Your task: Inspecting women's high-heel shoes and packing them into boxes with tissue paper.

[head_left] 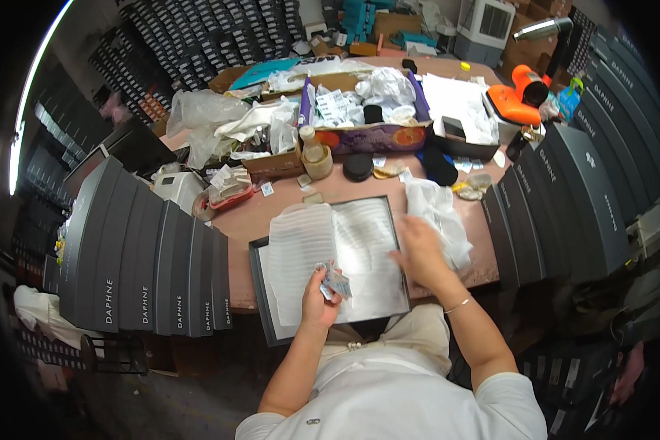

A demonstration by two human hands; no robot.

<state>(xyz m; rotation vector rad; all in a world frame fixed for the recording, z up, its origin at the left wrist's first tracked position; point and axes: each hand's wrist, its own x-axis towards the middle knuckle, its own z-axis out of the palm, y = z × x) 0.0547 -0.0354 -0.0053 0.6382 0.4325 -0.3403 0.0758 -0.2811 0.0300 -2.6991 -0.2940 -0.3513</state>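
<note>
Nearest me is a white shirt (pixel 389 396). Past it, an open dark box (pixel 262 297) with thin white paper (pixel 301 235) sits on the worktop (pixel 236 226). The left hand (pixel 320 298) pinches small packets (pixel 339 281) over the box. The right hand (pixel 422 251), apart on the right, is blurry; I can't tell its grip. I think it's packet time; the next move calls for gently picking one out.

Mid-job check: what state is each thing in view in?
Left hand: closed around small pale packets.
Right hand: blurred, thumb spread, nothing visibly held.
Shallow dark-grey rectangular box: open.
Thin white tissue paper: spread inside it, wrinkled.
Purple printed cardboard carton: open, filled.
Soft translucent-white sheet: bunched up.
Dark-grey rectangular boxes at left: stacked.
</note>
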